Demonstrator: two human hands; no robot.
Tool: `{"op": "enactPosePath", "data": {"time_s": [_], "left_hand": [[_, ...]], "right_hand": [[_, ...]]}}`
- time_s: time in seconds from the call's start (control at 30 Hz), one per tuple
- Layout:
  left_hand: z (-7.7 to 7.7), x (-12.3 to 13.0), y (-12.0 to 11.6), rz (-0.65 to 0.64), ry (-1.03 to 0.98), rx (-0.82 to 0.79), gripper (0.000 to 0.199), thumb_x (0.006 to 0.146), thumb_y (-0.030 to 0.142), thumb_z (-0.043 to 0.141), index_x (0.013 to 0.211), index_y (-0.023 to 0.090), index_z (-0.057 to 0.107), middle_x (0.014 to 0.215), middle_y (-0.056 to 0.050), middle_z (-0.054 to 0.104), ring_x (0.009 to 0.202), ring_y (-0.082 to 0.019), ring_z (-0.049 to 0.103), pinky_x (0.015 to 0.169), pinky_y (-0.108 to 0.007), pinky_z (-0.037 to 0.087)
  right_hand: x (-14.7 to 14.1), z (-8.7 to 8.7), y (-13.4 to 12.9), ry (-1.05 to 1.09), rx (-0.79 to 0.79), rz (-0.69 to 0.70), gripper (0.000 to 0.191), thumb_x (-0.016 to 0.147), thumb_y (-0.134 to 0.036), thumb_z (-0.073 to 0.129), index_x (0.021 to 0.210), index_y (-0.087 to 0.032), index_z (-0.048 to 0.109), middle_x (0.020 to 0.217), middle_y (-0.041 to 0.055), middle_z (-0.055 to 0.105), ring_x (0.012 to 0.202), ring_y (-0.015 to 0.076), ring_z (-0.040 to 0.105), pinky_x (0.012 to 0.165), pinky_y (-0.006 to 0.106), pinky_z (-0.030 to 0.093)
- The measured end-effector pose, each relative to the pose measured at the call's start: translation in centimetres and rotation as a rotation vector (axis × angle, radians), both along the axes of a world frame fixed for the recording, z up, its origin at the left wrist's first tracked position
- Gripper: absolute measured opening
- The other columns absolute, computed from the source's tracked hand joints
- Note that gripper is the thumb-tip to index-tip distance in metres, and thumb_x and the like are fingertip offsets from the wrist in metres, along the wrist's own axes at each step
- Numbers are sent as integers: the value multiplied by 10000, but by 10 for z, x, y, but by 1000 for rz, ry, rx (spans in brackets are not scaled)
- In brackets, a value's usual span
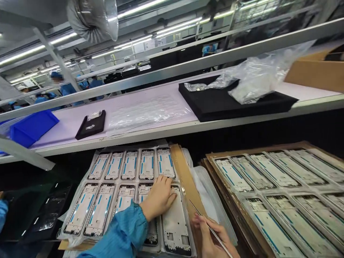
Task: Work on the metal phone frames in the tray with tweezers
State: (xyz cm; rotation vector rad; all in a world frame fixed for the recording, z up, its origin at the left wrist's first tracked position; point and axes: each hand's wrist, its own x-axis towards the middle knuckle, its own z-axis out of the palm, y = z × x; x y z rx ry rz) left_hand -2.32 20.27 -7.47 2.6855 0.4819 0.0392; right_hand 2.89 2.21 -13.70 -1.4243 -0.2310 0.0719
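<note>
My left hand (159, 197), in a blue sleeve, rests palm down over a clear plastic tray (110, 182) of phone frames. Its fingers bend down at the top end of the lower right phone frame (176, 222), with the thumb apart from them; what lies under the fingertips is hidden. That frame shows no blue strips, unlike the frames (147, 163) in the upper row. Beside the tray's right edge, my right hand (212, 236) pinches slim metal tweezers (197, 212), whose points aim up and left.
Cardboard (192, 190) lies under the tray. A second stack of phone-frame trays (258, 193) stands right. On the shelf (150, 130) ahead are a blue bin (34, 127), black foam pads (204, 104), plastic bags (258, 79) and a carton (317, 73). Another person's sleeve (3, 214) shows far left.
</note>
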Motion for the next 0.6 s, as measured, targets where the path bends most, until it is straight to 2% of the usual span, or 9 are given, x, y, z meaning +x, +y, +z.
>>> {"op": "enactPosePath", "data": {"time_s": [0.07, 0.13, 0.23, 0.3, 0.37, 0.43, 0.5, 0.53, 0.6], "left_hand": [[6, -2, 4, 8, -63, -194, 388, 886, 183, 605, 1266, 128, 554, 1138, -129, 629, 1093, -273, 570, 1004, -394, 444], [11, -6, 7, -17, -85, -382, 363, 865, 154, 606, 1228, 152, 597, 1068, -96, 662, 1018, -239, 612, 965, -357, 463], [12, -15, 9, -48, -28, -511, 371, 803, 146, 667, 1173, 167, 654, 1073, -91, 681, 995, -235, 627, 934, -352, 475], [9, -20, 8, -3, 10, -603, 423, 742, 131, 710, 1162, 160, 670, 1077, -92, 691, 980, -231, 633, 911, -349, 487], [7, -24, 8, 59, 42, -797, 450, 716, 156, 731, 1163, 140, 677, 1022, -88, 713, 926, -219, 653, 874, -344, 508], [12, -28, 10, 97, 50, -1002, 440, 691, 239, 778, 1105, 109, 701, 928, -86, 729, 852, -215, 674, 835, -348, 531], [29, -32, 14, 126, -28, -1071, 430, 673, 333, 820, 1018, 96, 721, 881, -93, 736, 821, -223, 688, 820, -355, 546], [42, -35, 16, 142, -107, -1046, 423, 680, 369, 829, 990, 101, 726, 889, -98, 741, 832, -227, 693, 822, -352, 550], [75, -43, 15, 134, -285, -896, 355, 764, 393, 799, 986, 124, 731, 945, -101, 750, 879, -220, 699, 832, -327, 551]], "right_hand": [[-5, 3, 4, -56, 26, -93, 230, 769, -389, 831, 778, -175, 747, 779, 85, 763, 637, 238, 734, 606, 278, 643], [-6, 4, 6, -53, 50, -125, 230, 780, -385, 826, 783, -175, 732, 788, 82, 762, 636, 235, 732, 598, 283, 643], [-3, 4, 8, -37, 57, -123, 222, 795, -373, 817, 790, -176, 716, 789, 76, 760, 636, 224, 730, 591, 272, 638], [-1, 2, 7, -31, 55, -106, 215, 794, -369, 817, 799, -178, 719, 793, 68, 760, 653, 220, 733, 607, 263, 638], [0, 1, 6, -15, 45, -88, 212, 792, -371, 818, 814, -181, 728, 801, 59, 761, 668, 216, 736, 626, 253, 636], [1, -1, 5, 12, 35, -58, 210, 787, -372, 823, 823, -185, 734, 816, 54, 765, 683, 214, 737, 637, 244, 631], [4, -1, 3, 46, 42, -40, 222, 778, -384, 831, 830, -190, 737, 811, 49, 768, 687, 210, 737, 634, 231, 624], [6, 0, 2, 62, 53, -35, 234, 770, -392, 838, 832, -191, 737, 803, 46, 768, 683, 206, 736, 628, 225, 620], [9, 3, 1, 81, 77, -43, 265, 747, -412, 855, 826, -189, 737, 781, 43, 765, 664, 197, 730, 616, 220, 610]]}}
